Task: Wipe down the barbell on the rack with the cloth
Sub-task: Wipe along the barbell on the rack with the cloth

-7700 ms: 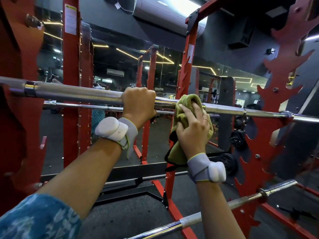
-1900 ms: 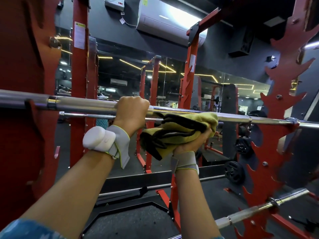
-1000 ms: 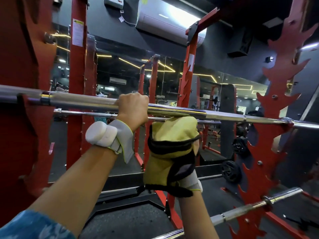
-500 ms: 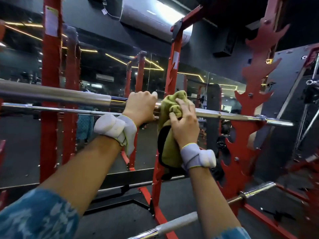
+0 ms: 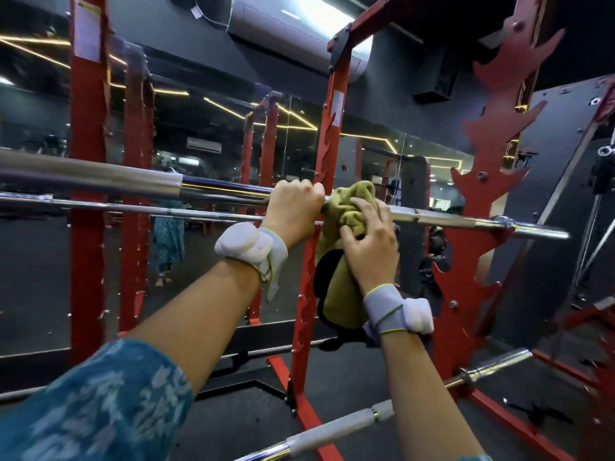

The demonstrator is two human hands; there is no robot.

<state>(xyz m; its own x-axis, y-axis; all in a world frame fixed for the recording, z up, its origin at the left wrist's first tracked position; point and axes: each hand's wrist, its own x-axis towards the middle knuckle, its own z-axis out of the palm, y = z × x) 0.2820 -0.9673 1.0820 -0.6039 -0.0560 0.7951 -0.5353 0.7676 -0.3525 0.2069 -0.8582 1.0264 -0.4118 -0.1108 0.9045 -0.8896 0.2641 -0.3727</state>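
Hands: two, both mine, both up at the bar.
Left hand (image 5: 294,209): fist wrapped over the barbell (image 5: 459,221) from above, knuckles up, fingers curled fully round the shaft.
Right hand (image 5: 369,247): just right of the left, nearly touching it; fingers bent and spread over the cloth (image 5: 342,301), clutching it against the shaft.
Cloth: one, olive green with a dark edge. Its bunched top is draped over the shaft under my right fingers. The rest hangs down past my right wrist.
Barbell: one in my grip, lying roughly level across the rack, slanting slightly down to the right. The thick sleeve is at left, and the thin shaft runs right to the flame plate (image 5: 482,194).
Other bars: one lower bar (image 5: 332,430) crosses in front of me, below my right forearm. One thin line (image 5: 100,204) runs just under the sleeve; I cannot tell whether it is a bar or a reflection.
Rack parts near me: three, all red. These are a left post (image 5: 88,128), a middle post (image 5: 336,128) behind my hands, and the flame plate at right.
Wristbands: two, grey with a white pod each, one on the left wrist (image 5: 248,247) and one on the right (image 5: 397,314).
Sleeve (image 5: 100,404): one clearly seen, blue patterned, on my left arm.
Mirror (image 5: 206,261): one wall of it behind the rack.
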